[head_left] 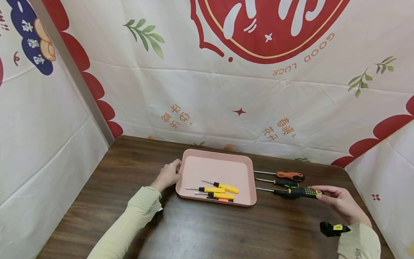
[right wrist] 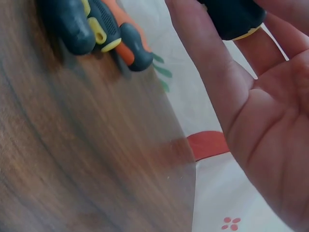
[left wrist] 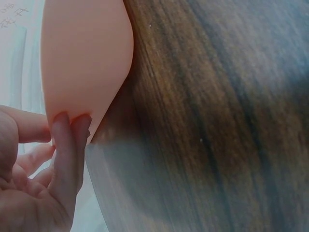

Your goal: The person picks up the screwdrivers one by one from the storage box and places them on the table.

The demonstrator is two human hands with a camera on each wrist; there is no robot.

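Observation:
At the left end of a pink tray (head_left: 210,165), my left hand (head_left: 169,175) pinches the rim. The left wrist view has the thumb on one side of the tray's wall (left wrist: 87,58) and fingers on the other. My right hand (head_left: 343,201) grips the butt of a black screwdriver (head_left: 307,192) with yellow dots, its shaft pointing left toward the tray. The right wrist view catches only the end of that handle (right wrist: 234,19), between thumb and fingers. Beside it lie an orange-handled screwdriver (head_left: 288,175), a dark green-and-black one (head_left: 286,183) and another black handle (head_left: 284,194).
Several yellow-handled screwdrivers (head_left: 226,187) lie in the tray's front part, with an orange-and-black one (head_left: 226,200) partly hidden under them. The brown wooden table (head_left: 226,230) backs onto a printed white cloth (head_left: 207,100), which also hangs at both sides.

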